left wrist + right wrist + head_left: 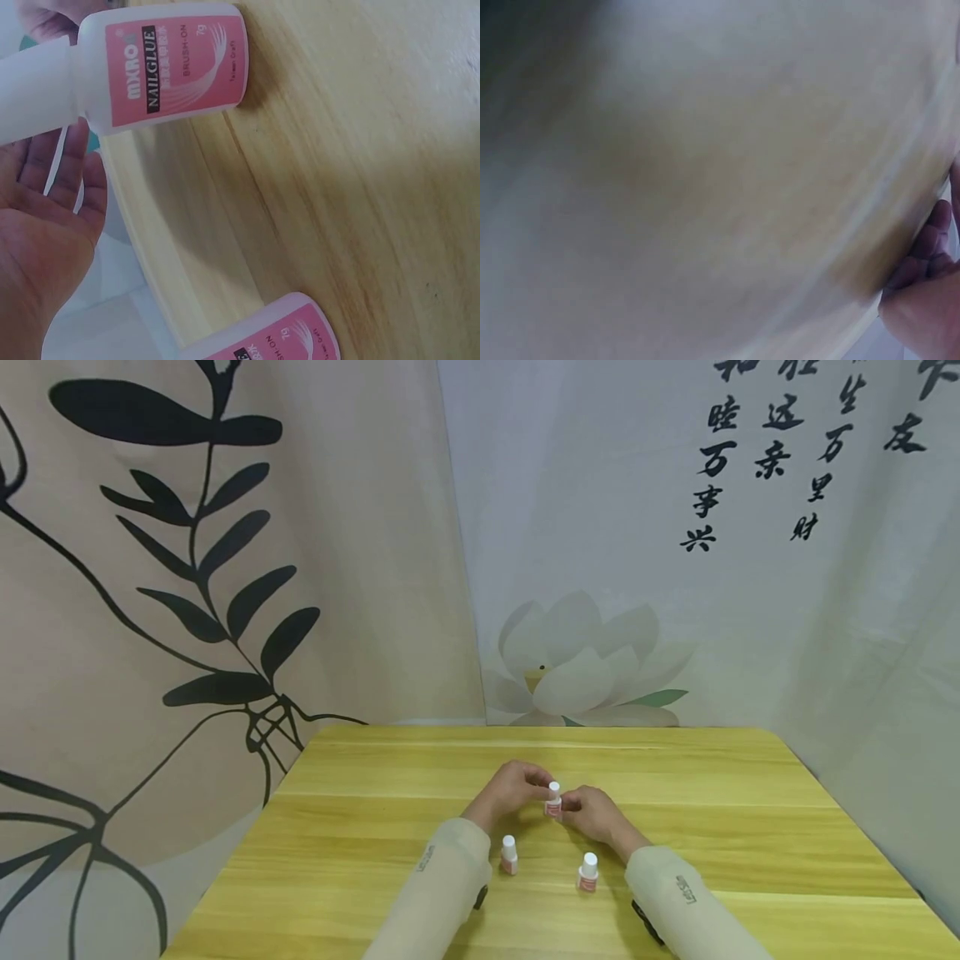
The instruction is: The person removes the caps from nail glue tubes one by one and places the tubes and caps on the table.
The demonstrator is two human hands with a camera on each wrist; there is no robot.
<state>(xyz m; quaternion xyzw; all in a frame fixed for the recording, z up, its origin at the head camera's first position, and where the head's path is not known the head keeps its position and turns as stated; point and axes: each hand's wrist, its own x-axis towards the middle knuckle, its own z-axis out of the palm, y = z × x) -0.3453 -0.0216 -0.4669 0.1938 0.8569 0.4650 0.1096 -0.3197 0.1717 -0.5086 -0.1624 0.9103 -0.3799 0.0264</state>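
A small white-capped nail glue bottle [553, 800] with a pink label stands upright between my two hands. The left hand [516, 787] pinches it from the left near the cap, and the right hand [597, 815] has its fingertips at the lower right side. Closer to me are a second bottle [509, 857] by the left sleeve and a third bottle [588, 873] toward the right sleeve. In the left wrist view, a large labelled bottle [176, 67] partly hides the left fingers [71, 176]; another bottle's base [292, 334] shows below. Motion blurs the right wrist view, where the right hand [926, 289] appears at the edge.
The wood-grain table [337, 860] reaches back to a fabric backdrop [375, 568] printed with dark leaves, a lotus and writing. Both forearms, in pale sleeves, lie over the table's near half, with the two nearer bottles between them.
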